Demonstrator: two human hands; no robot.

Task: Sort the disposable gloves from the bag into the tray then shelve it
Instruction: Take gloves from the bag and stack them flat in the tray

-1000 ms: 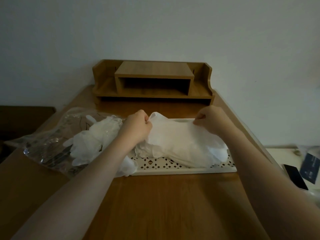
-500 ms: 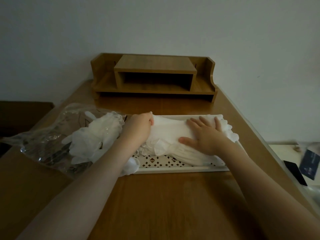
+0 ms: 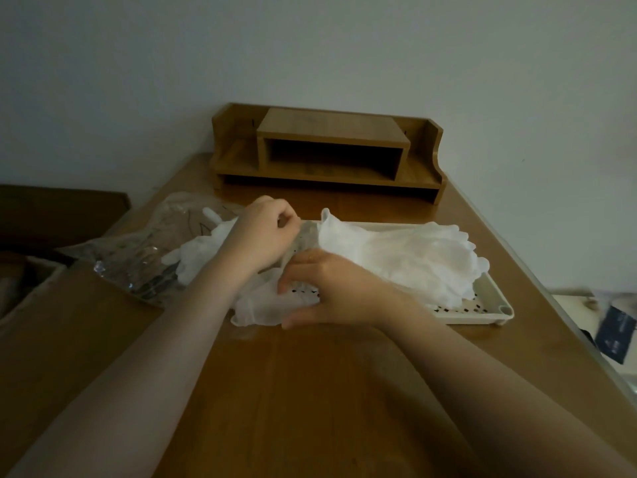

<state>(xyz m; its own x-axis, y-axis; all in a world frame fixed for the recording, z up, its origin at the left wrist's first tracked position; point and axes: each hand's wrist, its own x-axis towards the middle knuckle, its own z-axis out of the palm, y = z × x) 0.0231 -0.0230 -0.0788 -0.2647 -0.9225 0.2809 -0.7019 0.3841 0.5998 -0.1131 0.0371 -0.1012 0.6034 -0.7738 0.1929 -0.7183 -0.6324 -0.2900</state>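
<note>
While both forearms enter from the lower corners of the frame and converge at centre, the hands work at the near-left end of the tray.

Left hand [image 3: 263, 232]: fingers curled inward toward the palm, thumb and fingertips closed together just above the tray's left end; whether they pinch a thin edge of glove cannot be told. Wrist raised, knuckles up.

Right hand [image 3: 329, 288]: fingers spread and gently bent, fingertips resting on a loose glove [image 3: 262, 305] that lies half over the tray's near-left corner and onto the desk; thumb stretched along the near edge. Nothing is gripped.

White perforated tray [image 3: 496, 305]: centre-right of the frame, long side across the desk, with its right end raised rim visible.

Stack of disposable gloves [image 3: 406, 260]: lies in the tray, filling its middle and right portion, cuffs toward the left, fingers reaching the right rim.

Clear plastic bag [image 3: 138, 257]: left of the tray, touching it, crumpled, with further white gloves [image 3: 203, 253] spilling from its mouth under the left forearm.

Wooden desk [image 3: 310, 391]: bare surface in the lower centre between the forearms; right edge runs close by the tray's right end.

Wooden desktop shelf [image 3: 327, 150]: upper centre, against the wall, its central compartment open, with a strip of desk between it and the tray.
</note>
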